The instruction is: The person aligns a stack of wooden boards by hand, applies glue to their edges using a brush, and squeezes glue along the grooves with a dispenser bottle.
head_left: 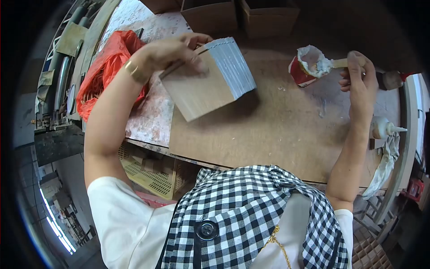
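Observation:
My left hand (183, 56) grips a square wooden box-like piece (197, 85) by its upper left edge, holding it tilted above the table. One side of the piece carries a glossy, streaky grey-white layer (233, 67) with a jagged upper edge. At the right, the fingers of my right hand (360, 76) are closed around a flat wooden stick (341, 63). The stick's far end is in white paste at the rim of a red and white cup (299, 71), which leans on the table.
A red plastic bag (107, 67) lies at the left. Several wooden boxes (210, 18) stand along the back. A dark bottle with a red tip (390, 80), a nozzle bottle (383, 128) and a whitish cloth (386, 166) are at the right edge. Below the table is a yellow crate (145, 172).

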`<action>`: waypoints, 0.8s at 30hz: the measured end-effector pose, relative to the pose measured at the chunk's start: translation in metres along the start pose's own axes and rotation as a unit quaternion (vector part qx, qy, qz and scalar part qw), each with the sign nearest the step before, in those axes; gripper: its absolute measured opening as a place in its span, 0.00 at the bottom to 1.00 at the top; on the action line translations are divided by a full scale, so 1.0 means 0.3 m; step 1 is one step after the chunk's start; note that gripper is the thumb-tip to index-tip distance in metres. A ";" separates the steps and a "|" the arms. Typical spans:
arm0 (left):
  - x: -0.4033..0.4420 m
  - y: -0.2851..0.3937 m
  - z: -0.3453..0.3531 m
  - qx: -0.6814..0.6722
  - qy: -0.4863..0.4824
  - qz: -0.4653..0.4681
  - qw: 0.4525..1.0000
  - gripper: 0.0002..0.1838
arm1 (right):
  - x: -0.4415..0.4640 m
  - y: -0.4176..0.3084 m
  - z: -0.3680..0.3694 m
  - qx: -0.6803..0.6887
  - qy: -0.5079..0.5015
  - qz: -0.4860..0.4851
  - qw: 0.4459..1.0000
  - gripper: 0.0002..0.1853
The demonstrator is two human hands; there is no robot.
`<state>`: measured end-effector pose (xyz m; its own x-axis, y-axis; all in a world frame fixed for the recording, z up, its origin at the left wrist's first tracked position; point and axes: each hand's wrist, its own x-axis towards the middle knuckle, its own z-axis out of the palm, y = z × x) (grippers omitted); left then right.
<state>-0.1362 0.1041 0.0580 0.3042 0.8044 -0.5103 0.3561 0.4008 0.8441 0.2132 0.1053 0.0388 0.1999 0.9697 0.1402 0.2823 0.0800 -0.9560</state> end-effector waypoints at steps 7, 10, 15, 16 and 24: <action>0.201 -0.022 -0.107 0.134 -0.126 -0.086 0.979 0.41 | -0.121 0.040 -0.079 -0.010 0.045 -0.003 0.999 0.22; 0.177 0.003 -0.087 0.345 -0.024 -0.022 0.938 0.44 | -0.167 0.088 -0.127 -0.009 0.049 0.004 0.999 0.20; 0.096 -0.053 -0.033 0.417 0.044 0.103 0.902 0.51 | -0.215 0.137 -0.158 0.020 0.063 0.020 0.998 0.18; 0.083 -0.070 -0.019 0.417 0.054 0.139 0.897 0.53 | -0.221 0.145 -0.163 0.028 0.068 0.024 0.997 0.18; 0.025 -0.112 0.077 0.561 0.093 0.131 0.812 0.61 | -0.238 0.193 -0.174 0.032 0.061 0.046 0.997 0.18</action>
<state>-0.1255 0.0866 0.0220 0.3971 0.8919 -0.2162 0.9136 -0.3616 0.1861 0.2642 0.0287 -0.0132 0.3352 0.9389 0.0781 0.1973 0.0111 -0.9803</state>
